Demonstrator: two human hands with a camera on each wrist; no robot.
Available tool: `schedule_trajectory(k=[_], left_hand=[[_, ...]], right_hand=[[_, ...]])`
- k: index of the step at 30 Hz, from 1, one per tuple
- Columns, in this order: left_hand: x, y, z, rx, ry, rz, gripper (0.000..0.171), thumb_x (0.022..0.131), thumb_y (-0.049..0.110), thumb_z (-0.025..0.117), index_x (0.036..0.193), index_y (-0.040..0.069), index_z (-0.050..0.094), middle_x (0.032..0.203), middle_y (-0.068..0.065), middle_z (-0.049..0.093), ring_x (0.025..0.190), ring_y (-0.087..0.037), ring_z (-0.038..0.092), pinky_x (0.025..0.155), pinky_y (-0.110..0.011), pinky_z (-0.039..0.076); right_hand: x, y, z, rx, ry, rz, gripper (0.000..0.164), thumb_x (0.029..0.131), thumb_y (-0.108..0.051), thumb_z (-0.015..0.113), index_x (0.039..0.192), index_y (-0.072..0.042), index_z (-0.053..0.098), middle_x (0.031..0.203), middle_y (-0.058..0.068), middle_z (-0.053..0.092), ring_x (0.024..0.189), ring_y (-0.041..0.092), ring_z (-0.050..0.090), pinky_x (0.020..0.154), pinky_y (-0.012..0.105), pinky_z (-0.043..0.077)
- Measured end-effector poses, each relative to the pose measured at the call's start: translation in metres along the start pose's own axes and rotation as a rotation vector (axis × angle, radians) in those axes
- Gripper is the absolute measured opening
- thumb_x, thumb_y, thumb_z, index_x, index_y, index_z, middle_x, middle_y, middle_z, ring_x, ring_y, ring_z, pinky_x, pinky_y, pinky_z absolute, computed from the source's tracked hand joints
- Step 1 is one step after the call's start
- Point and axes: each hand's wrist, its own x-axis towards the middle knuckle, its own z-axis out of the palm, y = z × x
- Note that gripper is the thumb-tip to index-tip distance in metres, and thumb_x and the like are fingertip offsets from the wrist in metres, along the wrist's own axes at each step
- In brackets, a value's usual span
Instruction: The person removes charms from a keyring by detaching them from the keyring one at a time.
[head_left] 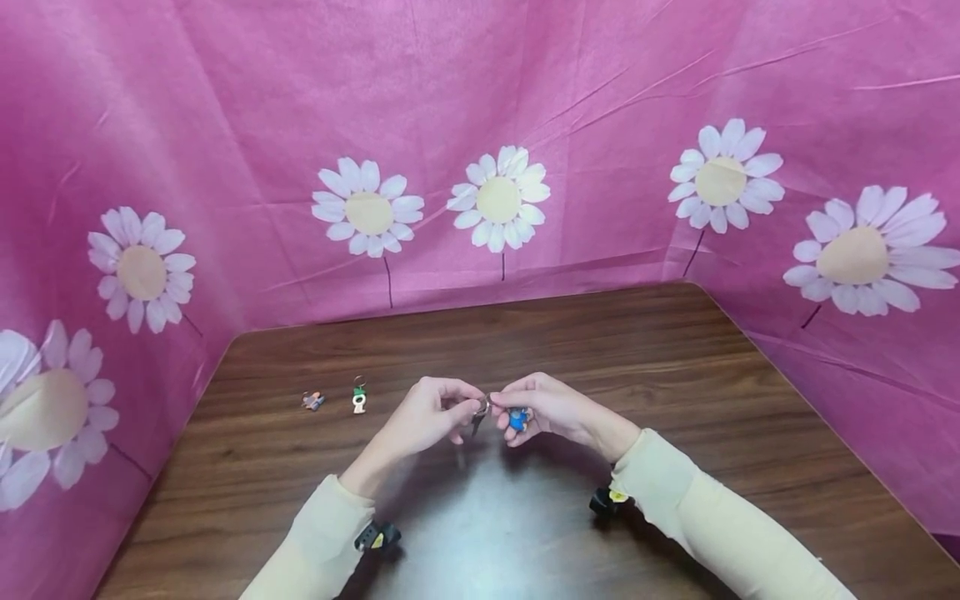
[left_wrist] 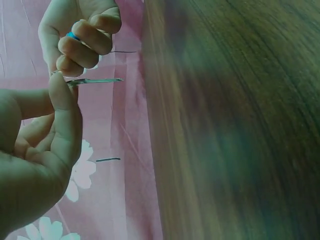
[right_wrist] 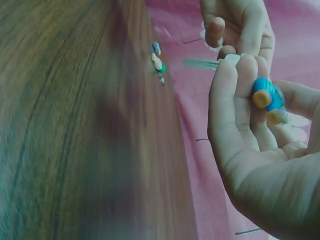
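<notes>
Both hands meet above the middle of the table. My left hand (head_left: 431, 417) pinches a metal key ring (head_left: 483, 406) between thumb and forefinger, and dark thin keys (head_left: 477, 424) hang from it. In the left wrist view the keys (left_wrist: 102, 80) stick out past the fingertips. My right hand (head_left: 555, 410) pinches the other side of the ring. A blue figure keychain (head_left: 517, 418) with orange parts lies against its curled fingers; the right wrist view shows the keychain (right_wrist: 268, 95) near the palm. How the ring and keychain join is hidden by the fingertips.
On the table (head_left: 600, 333), left of the hands, lie a green and white keychain (head_left: 359, 398) and a small grey and orange keychain (head_left: 312, 401). A pink cloth (head_left: 450, 83) with daisies hangs around the table's back and sides.
</notes>
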Motion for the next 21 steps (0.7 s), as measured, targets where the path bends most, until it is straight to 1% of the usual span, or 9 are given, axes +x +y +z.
schedule_trajectory(k=[1, 3, 6, 8, 11, 14, 17, 19, 21], left_hand=[[0.0010, -0.0001, 0.0007, 0.003, 0.002, 0.000, 0.016, 0.097, 0.004, 0.065, 0.110, -0.003, 0.073, 0.085, -0.010, 0.072, 0.071, -0.040, 0.067, 0.053, -0.039, 0.060], [0.0025, 0.0001, 0.0026, 0.029, 0.021, -0.006, 0.016, 0.097, 0.005, 0.065, 0.109, -0.002, 0.074, 0.083, -0.010, 0.073, 0.067, -0.038, 0.068, 0.051, -0.038, 0.059], [0.0038, 0.0012, 0.0065, 0.108, 0.065, -0.014, 0.016, 0.095, 0.007, 0.064, 0.106, 0.001, 0.075, 0.081, -0.009, 0.074, 0.054, -0.026, 0.066, 0.048, -0.037, 0.058], [0.0030, 0.0016, 0.0077, 0.154, 0.096, -0.021, 0.016, 0.093, 0.009, 0.064, 0.104, 0.003, 0.076, 0.080, -0.007, 0.074, 0.047, -0.018, 0.063, 0.047, -0.036, 0.057], [0.0025, 0.0014, 0.0085, 0.173, 0.120, -0.018, 0.016, 0.094, 0.010, 0.065, 0.102, 0.005, 0.077, 0.080, -0.008, 0.074, 0.045, -0.018, 0.062, 0.046, -0.036, 0.057], [0.0025, -0.0008, 0.0079, 0.102, 0.121, -0.013, 0.015, 0.097, 0.011, 0.066, 0.105, 0.004, 0.076, 0.081, -0.010, 0.073, 0.053, -0.029, 0.066, 0.047, -0.038, 0.057], [0.0029, -0.0036, 0.0070, -0.039, 0.099, -0.026, 0.019, 0.098, 0.013, 0.067, 0.110, -0.001, 0.074, 0.088, -0.014, 0.074, 0.072, -0.040, 0.069, 0.049, -0.038, 0.058], [0.0031, -0.0047, 0.0065, -0.133, 0.087, -0.054, 0.024, 0.098, 0.014, 0.068, 0.113, -0.004, 0.072, 0.093, -0.015, 0.075, 0.082, -0.042, 0.069, 0.051, -0.037, 0.059], [0.0038, -0.0059, 0.0063, -0.203, 0.081, -0.090, 0.028, 0.098, 0.016, 0.069, 0.115, -0.006, 0.070, 0.098, -0.015, 0.075, 0.085, -0.037, 0.070, 0.054, -0.035, 0.060]], right_hand=[[-0.0002, -0.0010, -0.0001, -0.002, 0.004, -0.001, 0.031, 0.102, -0.022, 0.062, 0.101, 0.009, 0.064, 0.075, 0.006, 0.069, 0.063, 0.015, 0.067, 0.075, 0.045, 0.062], [-0.0001, -0.0024, 0.0001, -0.023, 0.013, -0.006, 0.035, 0.102, -0.025, 0.062, 0.103, 0.010, 0.063, 0.076, 0.007, 0.069, 0.063, 0.015, 0.067, 0.074, 0.045, 0.062], [0.0003, -0.0040, 0.0016, -0.100, 0.042, -0.025, 0.041, 0.101, -0.030, 0.065, 0.104, 0.011, 0.066, 0.078, 0.008, 0.070, 0.064, 0.015, 0.067, 0.073, 0.045, 0.062], [0.0023, -0.0041, 0.0038, -0.161, 0.059, -0.035, 0.041, 0.099, -0.031, 0.068, 0.102, 0.010, 0.068, 0.079, 0.009, 0.070, 0.063, 0.015, 0.067, 0.071, 0.044, 0.062], [0.0041, -0.0036, 0.0054, -0.227, 0.072, -0.047, 0.038, 0.097, -0.029, 0.071, 0.102, 0.009, 0.070, 0.080, 0.012, 0.071, 0.063, 0.015, 0.067, 0.070, 0.043, 0.062], [0.0048, -0.0026, 0.0044, -0.246, 0.081, -0.080, 0.034, 0.097, -0.024, 0.071, 0.103, 0.010, 0.070, 0.082, 0.016, 0.071, 0.063, 0.016, 0.067, 0.070, 0.044, 0.062], [0.0053, -0.0012, 0.0024, -0.237, 0.102, -0.123, 0.030, 0.098, -0.020, 0.070, 0.103, 0.010, 0.070, 0.082, 0.019, 0.071, 0.063, 0.016, 0.067, 0.069, 0.043, 0.062], [0.0059, 0.0002, 0.0017, -0.223, 0.113, -0.150, 0.028, 0.098, -0.019, 0.069, 0.102, 0.009, 0.070, 0.082, 0.017, 0.071, 0.064, 0.015, 0.066, 0.069, 0.042, 0.062], [0.0069, 0.0019, 0.0022, -0.199, 0.128, -0.169, 0.026, 0.099, -0.018, 0.069, 0.101, 0.008, 0.071, 0.081, 0.014, 0.072, 0.064, 0.014, 0.066, 0.070, 0.041, 0.062]])
